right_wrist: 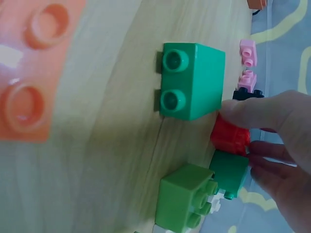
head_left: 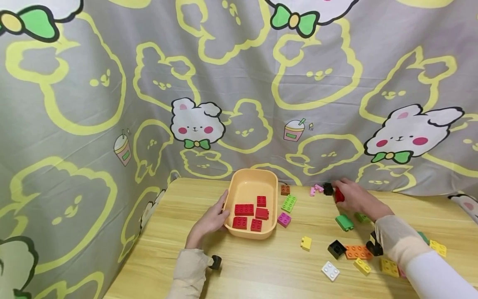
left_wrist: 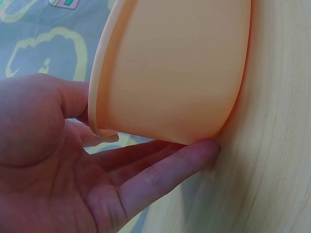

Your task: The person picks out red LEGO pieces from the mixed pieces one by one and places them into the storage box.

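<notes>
On the left, a light orange plastic tub (head_left: 251, 187) holds several red toy building bricks (head_left: 244, 209). My left hand (head_left: 210, 218) grips its left side, thumb by the rim and fingers against the outer wall (left_wrist: 175, 73). At the table's back edge, my right hand (head_left: 356, 199) pinches a red brick (right_wrist: 228, 136) between thumb and fingers. A black brick (head_left: 328, 189) lies just left of it. Close by in the right wrist view are a dark green brick (right_wrist: 231, 171), a green sloped brick (right_wrist: 206, 80) and a light green brick (right_wrist: 182, 196).
Right of the tub lie brown (head_left: 285, 189), lime (head_left: 288, 203) and magenta (head_left: 284, 219) bricks. Pink pieces (head_left: 317, 189) sit near the curtain (head_left: 239, 83) behind the table. Yellow (head_left: 306, 243), white (head_left: 330, 270), black and orange (head_left: 357, 251) bricks lie at the front right.
</notes>
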Tool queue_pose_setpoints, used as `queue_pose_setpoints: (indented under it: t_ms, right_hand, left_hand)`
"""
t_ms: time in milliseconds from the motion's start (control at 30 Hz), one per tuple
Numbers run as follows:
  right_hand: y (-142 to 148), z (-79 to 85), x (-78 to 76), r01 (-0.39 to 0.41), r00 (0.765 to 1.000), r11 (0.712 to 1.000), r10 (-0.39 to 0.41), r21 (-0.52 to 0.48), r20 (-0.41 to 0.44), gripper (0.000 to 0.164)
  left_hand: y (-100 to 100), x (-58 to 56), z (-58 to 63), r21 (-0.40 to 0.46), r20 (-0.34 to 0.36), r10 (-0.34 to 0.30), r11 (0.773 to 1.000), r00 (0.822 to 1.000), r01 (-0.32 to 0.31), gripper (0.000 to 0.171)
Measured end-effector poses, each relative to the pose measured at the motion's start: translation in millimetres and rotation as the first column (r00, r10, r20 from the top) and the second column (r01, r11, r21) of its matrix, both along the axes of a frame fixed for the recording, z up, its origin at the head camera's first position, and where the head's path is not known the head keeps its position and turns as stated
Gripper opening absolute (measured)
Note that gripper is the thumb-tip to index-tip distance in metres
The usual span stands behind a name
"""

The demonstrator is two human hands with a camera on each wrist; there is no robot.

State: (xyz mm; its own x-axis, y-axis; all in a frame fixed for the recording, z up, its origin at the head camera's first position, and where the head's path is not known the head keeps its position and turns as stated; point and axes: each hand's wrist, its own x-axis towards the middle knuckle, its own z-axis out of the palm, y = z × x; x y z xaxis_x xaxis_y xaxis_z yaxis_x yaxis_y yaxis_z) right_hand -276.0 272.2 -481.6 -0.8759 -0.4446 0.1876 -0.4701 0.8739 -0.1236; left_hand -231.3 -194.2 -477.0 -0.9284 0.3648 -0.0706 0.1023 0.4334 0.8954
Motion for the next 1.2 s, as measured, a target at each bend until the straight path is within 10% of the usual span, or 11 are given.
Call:
queue_pose_setpoints:
  t_ms: [500, 1200]
  right_hand:
    - [2, 13.2, 2.9, -0.028, 1.000, 0.997, 0.027, 0.065, 0.015, 0.033]
    - [-13, 27.5, 19.5, -0.055, 0.996, 0.997, 0.052, -0.045, -0.065, 0.041]
  left_hand:
    - [3, 3.6, 2.1, 0.009, -0.012, -0.006, 1.000, 1.000, 0.006, 0.066]
    - [2, 5.0, 1.3, -0.004, -0.019, -0.005, 1.000, 1.000, 0.005, 0.066]
